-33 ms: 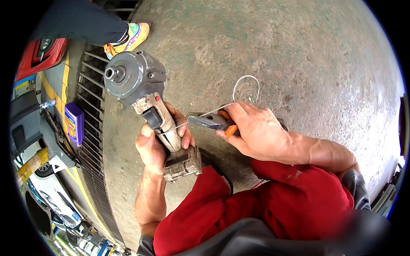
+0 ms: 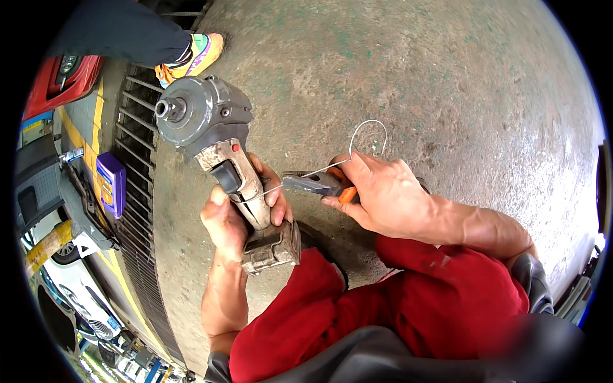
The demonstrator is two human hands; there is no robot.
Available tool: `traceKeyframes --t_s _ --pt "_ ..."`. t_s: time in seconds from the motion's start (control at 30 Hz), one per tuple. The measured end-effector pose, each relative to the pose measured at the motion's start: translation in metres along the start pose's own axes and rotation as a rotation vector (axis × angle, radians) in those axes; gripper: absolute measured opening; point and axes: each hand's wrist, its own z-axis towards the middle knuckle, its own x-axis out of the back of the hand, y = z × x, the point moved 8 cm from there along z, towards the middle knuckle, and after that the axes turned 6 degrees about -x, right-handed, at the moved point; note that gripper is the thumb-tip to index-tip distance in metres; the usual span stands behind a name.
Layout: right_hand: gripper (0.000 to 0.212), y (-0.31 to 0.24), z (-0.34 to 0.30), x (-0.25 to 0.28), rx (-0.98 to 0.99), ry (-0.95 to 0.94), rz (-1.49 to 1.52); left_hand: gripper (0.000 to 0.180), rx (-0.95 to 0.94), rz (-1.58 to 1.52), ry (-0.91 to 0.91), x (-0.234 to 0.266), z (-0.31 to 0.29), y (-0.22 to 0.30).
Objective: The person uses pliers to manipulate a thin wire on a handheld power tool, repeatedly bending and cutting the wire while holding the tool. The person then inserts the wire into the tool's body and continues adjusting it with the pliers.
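Note:
My left hand [image 2: 223,220] grips the worn handle of a grey cordless impact wrench [image 2: 198,118], held upright over the concrete floor with its battery base [image 2: 274,246] at the bottom. My right hand [image 2: 383,191] holds orange-handled pliers [image 2: 313,184], jaws pointing left toward the wrench handle. A thin steel wire [image 2: 370,124] runs from around the handle near the trigger through the pliers' jaws and curls into a loop above my right hand. My red sleeves and knees fill the lower part of the view.
A metal drain grate [image 2: 137,210] runs along the left, with a purple bottle [image 2: 112,182] beside it. Another person's foot in a colourful shoe [image 2: 195,54] stands at the top left. A red vehicle part [image 2: 60,76] and a white car [image 2: 76,300] lie further left.

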Motion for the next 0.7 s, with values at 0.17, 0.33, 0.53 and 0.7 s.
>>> traceKeyframes --t_s 0.17,0.33,0.53,0.7 --pt "0.038 0.007 0.006 -0.003 -0.012 0.001 0.028 0.074 0.069 -0.074 -0.041 -0.010 0.000 -0.003" --pt "0.035 0.015 0.010 -0.006 -0.077 -0.079 -0.044 0.074 0.116 -0.065 -0.093 -0.015 -0.002 -0.007" --pt "0.033 0.022 0.012 -0.015 -0.118 -0.157 -0.024 0.075 0.154 -0.044 -0.086 -0.022 -0.005 -0.014" --pt "0.036 0.015 0.011 -0.004 -0.082 -0.146 0.066 0.075 0.093 -0.166 -0.141 -0.018 0.000 -0.011"
